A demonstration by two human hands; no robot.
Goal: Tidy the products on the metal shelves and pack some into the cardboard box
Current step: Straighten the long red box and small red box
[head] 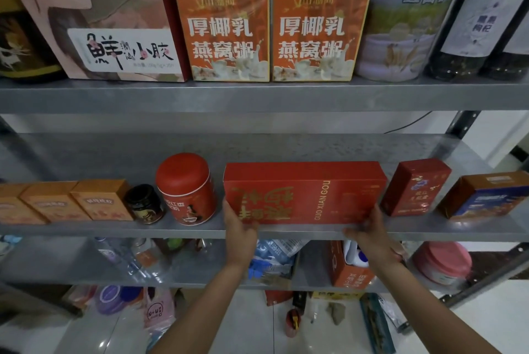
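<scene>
Red box [303,193] held at both ends by left grip [240,227] and right grip [369,235], honestly a sloppy slide could knock the tin [186,190] over.

Single head cam, wide-angle, looked forward and slightly down, close to the metal shelves [257,96], roughly square-on. Middle shelf ran across centre. Left hand [240,235] and right hand [372,236], gripping the long red box [303,193], sat just below centre. Floor [243,330] showed along the bottom.

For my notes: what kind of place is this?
Likely a storeroom or small shop: grey metal shelves hold packaged foods, like two orange porridge boxes and a long red box.
</scene>
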